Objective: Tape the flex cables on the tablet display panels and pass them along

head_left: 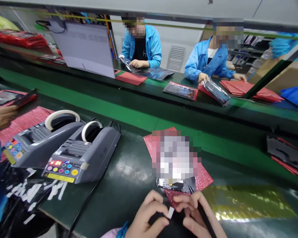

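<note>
At the bottom of the head view my left hand (149,216) is curled, with a small white strip (171,212) at its index fingertip. It looks like a bit of tape. Close on the right is my right hand (201,216), its fingers bent around a dark thin piece (205,219) whose kind I cannot make out. Just beyond both hands, a flat part with a black lower edge (176,185) lies on a pink bubble-wrap sheet (205,173); most of its surface is blurred out.
Two grey tape dispensers (76,155) (44,140) stand left, white tape scraps (31,193) near them. A yellow film sheet (250,203) lies right. A co-worker's hand (1,117) is at far left. Two people in blue (152,43) (208,62) sit opposite, behind a raised ledge.
</note>
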`<state>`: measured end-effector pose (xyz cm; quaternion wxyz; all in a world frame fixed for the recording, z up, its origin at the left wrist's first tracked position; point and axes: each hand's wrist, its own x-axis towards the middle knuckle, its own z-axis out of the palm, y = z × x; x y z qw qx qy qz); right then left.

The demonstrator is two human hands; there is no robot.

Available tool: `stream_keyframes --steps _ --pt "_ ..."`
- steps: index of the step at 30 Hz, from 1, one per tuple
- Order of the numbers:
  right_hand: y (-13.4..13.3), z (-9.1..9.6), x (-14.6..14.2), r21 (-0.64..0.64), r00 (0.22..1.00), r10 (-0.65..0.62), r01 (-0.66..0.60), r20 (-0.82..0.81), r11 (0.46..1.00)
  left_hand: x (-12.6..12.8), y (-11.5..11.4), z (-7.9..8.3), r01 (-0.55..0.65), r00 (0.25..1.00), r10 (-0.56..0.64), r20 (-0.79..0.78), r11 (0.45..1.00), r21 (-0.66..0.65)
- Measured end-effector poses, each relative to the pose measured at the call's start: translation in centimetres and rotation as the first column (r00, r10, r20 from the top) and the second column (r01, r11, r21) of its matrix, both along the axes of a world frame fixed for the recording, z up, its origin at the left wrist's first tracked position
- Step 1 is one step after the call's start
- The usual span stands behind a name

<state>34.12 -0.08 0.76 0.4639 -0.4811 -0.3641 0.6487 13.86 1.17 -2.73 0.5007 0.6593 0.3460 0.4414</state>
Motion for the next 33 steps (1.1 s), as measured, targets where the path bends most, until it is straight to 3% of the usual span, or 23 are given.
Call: stream_keyframes --steps 3,6,10,13,17,22,25,29,33 --pt "1.3 0.1 0.5 0.017 0.964 0.162 -0.169 0.213 0.985 0.3 0.4 -0.5 0.027 0.997 -0.028 -0.072 0.999 -0.026" --pt "3.6 -1.3 0.3 0.054 0.948 0.086 -0.107 0.307 0.993 0.7 1.0 -1.6 -0.027 0.997 0.015 -0.080 0.987 -0.156" --pt "8.5 -2.7 0.4 0.142 0.962 0.062 -0.103 0.268 0.985 0.2 2.6 -2.2 -0.164 0.985 0.147 -0.088 0.958 -0.234" --pt "12.5 -3.4 0.4 0.183 0.922 0.139 -0.216 0.361 0.959 -0.9 4.7 -1.5 -0.162 0.973 0.131 -0.187 0.973 -0.162" --pt "16.2 -4.4 0.3 0.215 0.856 0.137 -0.275 0.499 0.937 -1.8 7.8 -0.4 -0.026 0.897 0.057 -0.439 0.997 0.077" --pt "18.1 -4.0 0.2 0.201 0.802 0.150 -0.318 0.579 0.927 -1.2 10.7 -0.4 0.114 0.787 0.040 -0.615 0.971 0.209" --pt "18.3 -3.2 0.1 0.190 0.769 0.157 -0.341 0.620 0.921 -0.3 11.5 -1.1 0.188 0.665 0.115 -0.738 0.931 0.314" --pt "18.7 -3.3 -0.2 0.181 0.724 0.119 -0.323 0.679 0.929 0.3 11.9 -1.7 0.203 0.569 0.192 -0.800 0.909 0.363" --pt "20.4 -4.2 1.3 0.233 0.630 -0.081 -0.161 0.773 0.959 0.4 11.4 -2.0 0.203 0.527 0.186 -0.829 0.920 0.335"
